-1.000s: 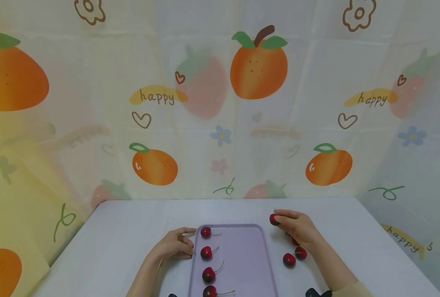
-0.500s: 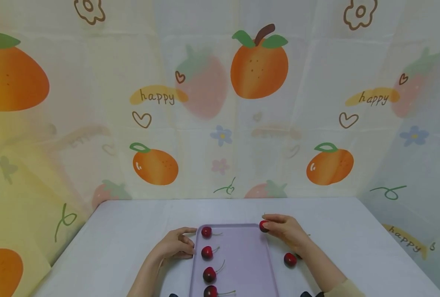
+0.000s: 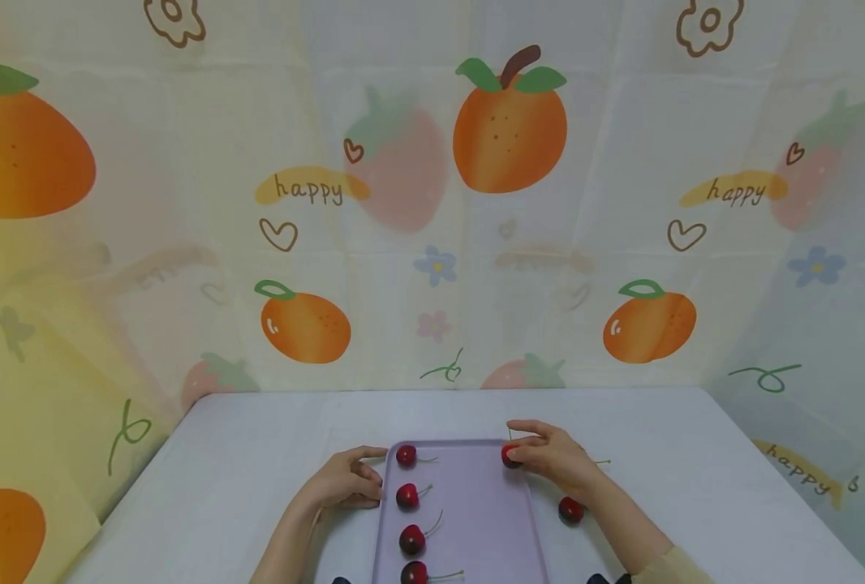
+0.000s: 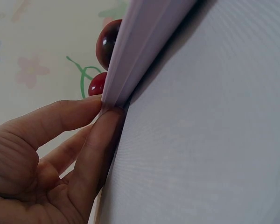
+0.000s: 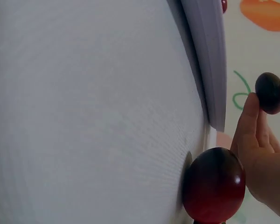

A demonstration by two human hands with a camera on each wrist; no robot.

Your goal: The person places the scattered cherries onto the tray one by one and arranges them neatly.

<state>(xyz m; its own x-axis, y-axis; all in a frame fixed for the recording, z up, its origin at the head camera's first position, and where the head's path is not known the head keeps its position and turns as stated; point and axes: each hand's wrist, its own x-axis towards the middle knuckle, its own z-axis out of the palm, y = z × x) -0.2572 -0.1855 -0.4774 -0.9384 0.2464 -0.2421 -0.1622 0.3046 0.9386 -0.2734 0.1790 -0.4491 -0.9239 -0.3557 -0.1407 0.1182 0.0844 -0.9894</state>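
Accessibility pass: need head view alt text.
A right hand pinches a cherry at the far right corner of a lilac tray; a left hand touches its left edge. Four cherries line the tray's left side, another lies on the table to the right, and a fruit-print backdrop hangs behind.

Right hand (image 3: 555,461) pinching cherry (image 3: 506,457), left hand (image 3: 341,480) touching purple tray (image 3: 479,507), four cherries (image 3: 406,496) along its left side

Head view faces forward, down; wrist views low, close, share tray (image 3: 476,503).
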